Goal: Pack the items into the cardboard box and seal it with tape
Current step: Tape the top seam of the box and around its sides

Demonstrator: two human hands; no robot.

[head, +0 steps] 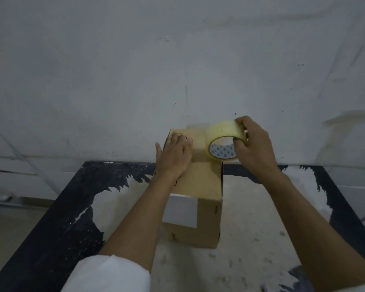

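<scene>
With the closed brown cardboard box (198, 186) mid-table, the left hand (174, 157) pressing flat-fingered on its top at ten o'clock and the right hand (254, 142) gripping the yellowish tape roll (224, 142) at two o'clock, the strip may wrinkle or veer off-seam if the box shifts.

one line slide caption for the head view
Left hand presses the cardboard box top; right hand holds tape roll.
</scene>
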